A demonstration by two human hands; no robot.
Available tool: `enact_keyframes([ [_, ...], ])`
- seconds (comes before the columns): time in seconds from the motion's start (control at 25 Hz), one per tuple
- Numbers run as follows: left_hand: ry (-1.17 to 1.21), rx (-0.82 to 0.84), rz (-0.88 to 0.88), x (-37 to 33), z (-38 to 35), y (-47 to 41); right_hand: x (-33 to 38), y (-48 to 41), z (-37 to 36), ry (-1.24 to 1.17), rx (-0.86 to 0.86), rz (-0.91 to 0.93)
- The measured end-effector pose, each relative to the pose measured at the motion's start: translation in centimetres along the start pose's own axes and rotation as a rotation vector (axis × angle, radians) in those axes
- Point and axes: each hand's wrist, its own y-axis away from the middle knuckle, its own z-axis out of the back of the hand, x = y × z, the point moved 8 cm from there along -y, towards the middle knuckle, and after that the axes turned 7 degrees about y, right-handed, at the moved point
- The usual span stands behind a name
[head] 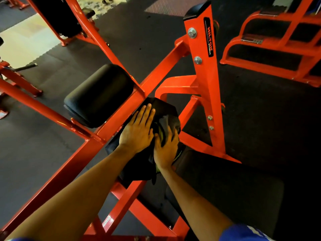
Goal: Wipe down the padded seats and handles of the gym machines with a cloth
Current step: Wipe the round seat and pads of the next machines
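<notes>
The cloth (167, 125), dark with a yellow-green edge, is bunched on the small black pad (162, 106) at the middle of the machine. My right hand (165, 151) has its fingers curled into the folds, gripping it. My left hand (137, 130) lies just beside it, flat on the same pad, fingers straight and close together, holding nothing. A second pad (99, 94) sits to the left, across a bar of the orange frame (203, 70), and the big seat (229, 181) lies by my right forearm in deep shadow. With the cloth wadded up like this, I judge it may only drag a narrow streak and leave the pad's edges, and the strip under my left palm, unwiped. A loose tail hangs off the near side and could snag on the frame below. In this dim light, black on black, missed patches would be hard to spot. The bolts (209, 117) on the upright nearby could scrape my knuckles if I swing wide.
</notes>
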Motion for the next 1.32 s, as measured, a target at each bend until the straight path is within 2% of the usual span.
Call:
enact_keyframes([
  [0.12,0.066,-0.013,0.014,0.6,0.7,0.5,-0.4,-3.2,0.7,0.007,0.05,0.122],
  [0.16,0.109,-0.012,0.041,1.1,0.7,1.0,-0.9,-5.0,0.9,0.022,0.067,0.071],
  [0.28,0.288,-0.038,0.232,3.8,1.1,4.2,-1.7,-6.8,0.4,0.029,0.115,-0.282],
  [0.32,0.347,-0.051,0.289,4.5,1.2,5.3,-0.2,-5.4,0.3,0.043,0.094,-0.279],
  [0.4,0.41,-0.102,0.337,5.2,1.5,7.3,4.2,-1.1,0.0,0.096,0.016,-0.01],
  [0.48,0.483,-0.101,0.366,5.4,1.4,8.8,6.5,3.1,-0.3,0.163,0.054,0.301],
  [0.56,0.539,-0.116,0.402,5.3,1.3,9.7,6.8,2.3,0.3,0.205,0.08,0.467],
  [0.64,0.608,-0.143,0.47,5.3,1.5,10.4,6.7,-1.4,1.0,0.301,0.096,0.477],
  [0.72,0.682,-0.153,0.528,5.3,1.5,11.0,6.6,-3.9,1.2,0.36,0.158,0.359],
  [0.8,0.742,-0.18,0.548,4.7,1.7,12.0,7.4,-4.0,0.9,0.3,0.187,0.215],
  [0.84,0.782,-0.184,0.545,4.6,1.8,12.4,8.3,-3.0,0.8,0.278,0.165,0.201],
  [0.96,0.892,-0.149,0.557,4.3,1.7,13.7,10.9,2.5,0.7,0.331,0.107,0.433],
  [1.12,1.024,-0.149,0.665,3.4,1.7,15.1,10.9,7.9,1.4,0.44,0.28,0.647],
  [1.2,1.075,-0.121,0.701,2.4,1.8,15.8,10.3,8.5,1.6,0.493,0.389,0.707],
  [1.32,1.148,-0.113,0.751,1.2,2.3,16.7,8.9,9.1,2.1,0.479,0.559,0.649],
])
